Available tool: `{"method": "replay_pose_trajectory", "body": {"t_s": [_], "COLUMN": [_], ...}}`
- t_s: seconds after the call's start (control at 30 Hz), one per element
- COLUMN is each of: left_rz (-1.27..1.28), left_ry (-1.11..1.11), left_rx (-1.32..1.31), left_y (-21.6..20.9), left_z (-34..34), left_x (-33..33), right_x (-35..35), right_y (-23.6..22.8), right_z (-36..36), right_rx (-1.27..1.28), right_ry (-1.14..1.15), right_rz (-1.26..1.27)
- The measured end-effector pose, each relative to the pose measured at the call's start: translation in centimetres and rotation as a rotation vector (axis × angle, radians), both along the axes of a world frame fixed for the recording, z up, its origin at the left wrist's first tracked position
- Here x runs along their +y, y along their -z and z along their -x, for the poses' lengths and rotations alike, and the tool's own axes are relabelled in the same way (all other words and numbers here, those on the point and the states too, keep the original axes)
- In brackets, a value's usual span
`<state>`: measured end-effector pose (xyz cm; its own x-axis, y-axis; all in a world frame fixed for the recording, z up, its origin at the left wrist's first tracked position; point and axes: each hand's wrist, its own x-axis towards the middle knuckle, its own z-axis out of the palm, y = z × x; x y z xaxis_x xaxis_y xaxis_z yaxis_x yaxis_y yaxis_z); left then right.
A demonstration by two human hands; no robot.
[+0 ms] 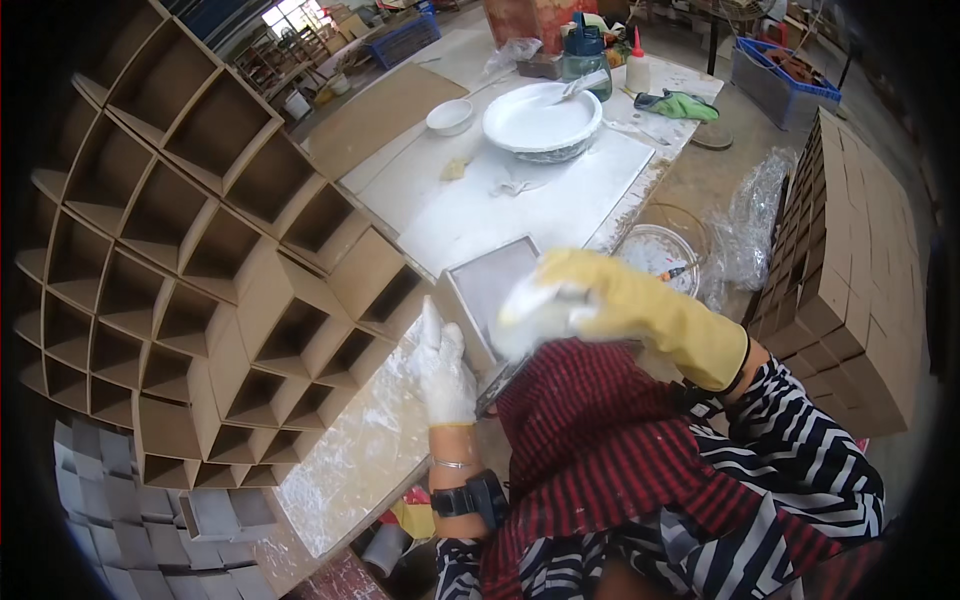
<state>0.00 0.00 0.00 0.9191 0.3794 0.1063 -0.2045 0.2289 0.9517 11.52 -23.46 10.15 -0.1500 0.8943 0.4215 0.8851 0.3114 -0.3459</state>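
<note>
My left hand [445, 378], in a white-smeared glove, grips the left side of a shallow cardboard box [463, 318], one finger stretched along it. The box is tilted near my lap, and its inner face is whitish. Over the box's right side is my right hand [585, 292] in a yellow rubber glove. Its fingers are closed, and the white mass [532, 318] at them is too blurred to name. Beyond the box, a wide white basin [535, 120] holds white liquid, with a brush-like tool [585, 85] lying across its rim.
Stacked open cardboard boxes [200, 215] rise on my left; another stack [850, 290] stands at right. On the white-stained table [440, 225] are a small white bowl [450, 117], a teal jug [587, 55] and a green cloth [678, 104]. A white bucket [655, 245] sits beside the table.
</note>
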Motion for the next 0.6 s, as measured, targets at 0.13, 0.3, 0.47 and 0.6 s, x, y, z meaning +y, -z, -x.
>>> {"method": "replay_pose_trajectory", "body": {"t_s": [0.13,0.3,0.47,0.6], "left_rz": [0.163,0.173,-0.463,-1.518], "left_ry": [-0.023,-0.097,-0.127,-0.094], "left_rx": [-0.105,-0.132,-0.152,0.002], "left_y": [-1.0,-2.9,-10.8,-13.4], "left_z": [-0.2,-0.9,-1.8,-2.5], "left_x": [-0.7,-1.9,-3.8,-5.5], "right_x": [-0.4,-1.9,-3.8,-3.4], "right_y": [0.5,3.9,6.6,1.5], "right_z": [0.1,-1.9,-2.8,-2.5], "right_rx": [1.357,0.520,1.207,1.711], "right_ry": [0.204,0.896,0.674,0.453], "right_rz": [-0.494,-0.475,-0.593,-0.624]}}
